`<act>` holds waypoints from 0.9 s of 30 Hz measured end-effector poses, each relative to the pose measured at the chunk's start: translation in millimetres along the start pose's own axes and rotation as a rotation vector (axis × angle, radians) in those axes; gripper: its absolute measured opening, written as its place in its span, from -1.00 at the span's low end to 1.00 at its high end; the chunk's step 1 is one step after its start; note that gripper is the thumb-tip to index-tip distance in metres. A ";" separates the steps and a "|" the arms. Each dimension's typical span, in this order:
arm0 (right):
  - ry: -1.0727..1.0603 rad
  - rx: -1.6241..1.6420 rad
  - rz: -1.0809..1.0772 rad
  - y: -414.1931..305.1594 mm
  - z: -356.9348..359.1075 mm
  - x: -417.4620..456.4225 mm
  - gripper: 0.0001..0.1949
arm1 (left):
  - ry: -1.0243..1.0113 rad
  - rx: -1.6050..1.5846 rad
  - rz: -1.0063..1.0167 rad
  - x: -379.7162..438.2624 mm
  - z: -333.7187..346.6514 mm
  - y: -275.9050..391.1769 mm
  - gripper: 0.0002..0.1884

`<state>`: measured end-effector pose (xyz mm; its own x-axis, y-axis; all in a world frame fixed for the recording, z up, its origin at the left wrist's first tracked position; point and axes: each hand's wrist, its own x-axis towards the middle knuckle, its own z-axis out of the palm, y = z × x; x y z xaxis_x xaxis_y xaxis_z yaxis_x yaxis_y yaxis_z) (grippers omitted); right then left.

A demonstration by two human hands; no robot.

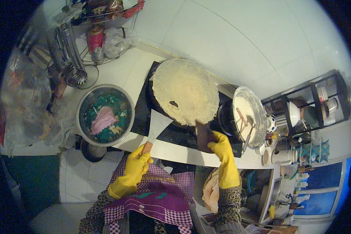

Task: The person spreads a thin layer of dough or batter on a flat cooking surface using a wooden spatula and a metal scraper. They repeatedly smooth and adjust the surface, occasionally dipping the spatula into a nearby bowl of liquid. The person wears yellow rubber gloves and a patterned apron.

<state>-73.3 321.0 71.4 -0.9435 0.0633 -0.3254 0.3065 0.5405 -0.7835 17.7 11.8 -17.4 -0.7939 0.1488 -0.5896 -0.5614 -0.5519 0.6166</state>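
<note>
My left hand (pixel 137 165), in a yellow rubber glove, grips the wooden handle of a broad metal spatula (pixel 158 126). Its blade points up beside the near left edge of a large round pancake (pixel 187 87). The thin, pale pancake covers a round dark griddle (pixel 150 93) and has a small torn hole at its lower left. In another yellow glove, my right hand (pixel 223 147) holds a flat dark brown scraper (pixel 203 137). The scraper's upper end meets the pancake's near edge in the picture; whether it reaches underneath is hidden.
Left stands a metal bowl (pixel 79 125) holding chopped greens and a pink mass. Right, a metal basin (pixel 259 136) contains pale batter, a ladle and a wooden tool. The griddle rests on a black cooktop (pixel 175 136). Hanging utensils (pixel 71 55) and a black rack (pixel 316 90) flank the counter.
</note>
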 end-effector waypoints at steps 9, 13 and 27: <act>0.231 -0.313 -0.351 -30.3 -36.6 102.8 -0.48 | -0.018 0.082 -0.044 -7.9 0.0 -2.8 -0.58; 0.339 -1.022 -0.305 -83.7 -10.7 132.3 -0.62 | -0.054 0.093 -0.077 -11.2 10.6 -13.4 -0.55; 0.037 -1.192 -0.593 -33.7 10.4 100.9 -0.51 | -0.094 0.036 -0.100 -4.9 15.6 -16.0 -0.56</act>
<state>-177.4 300.5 59.4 -0.9036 -0.4229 -0.0688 -0.4285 0.8918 0.1453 26.9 32.6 -16.2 -0.7509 0.2788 -0.5986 -0.6455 -0.5011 0.5764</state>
